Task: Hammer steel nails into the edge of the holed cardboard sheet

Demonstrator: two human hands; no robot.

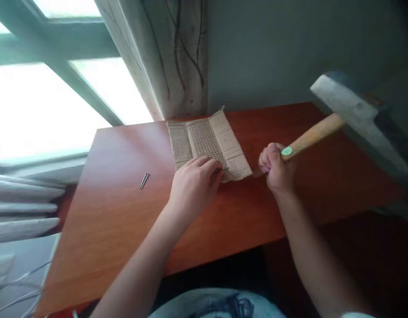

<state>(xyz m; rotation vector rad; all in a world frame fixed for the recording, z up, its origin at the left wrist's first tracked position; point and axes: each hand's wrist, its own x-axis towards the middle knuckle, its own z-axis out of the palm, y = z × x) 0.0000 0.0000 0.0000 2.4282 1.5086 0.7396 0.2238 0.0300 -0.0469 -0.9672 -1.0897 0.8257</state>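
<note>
In my right hand (pixel 275 165) is a hammer (pixel 349 104), raised above the right side of the table, its fingers wrapped round the wooden handle near the end. The hammer's metal head is slightly blurred and points up and to the right. My left hand (pixel 199 176) rests at the near edge of an unfolded piece of cardboard (pixel 230 141). Its thumb and fingertips are pinched together there, and a small dark bit shows beside them, too small to name. The cardboard's middle panel is covered with rows of small holes.
Two short metal nails or screws (pixel 144 181) lie side by side on the reddish-brown wooden table (pixel 124 234), left of my left hand. A curtain (pixel 187 57) and a wall stand behind the table, with a bright window (pixel 47 106) to the left. Pale cables (pixel 21 282) show at lower left.
</note>
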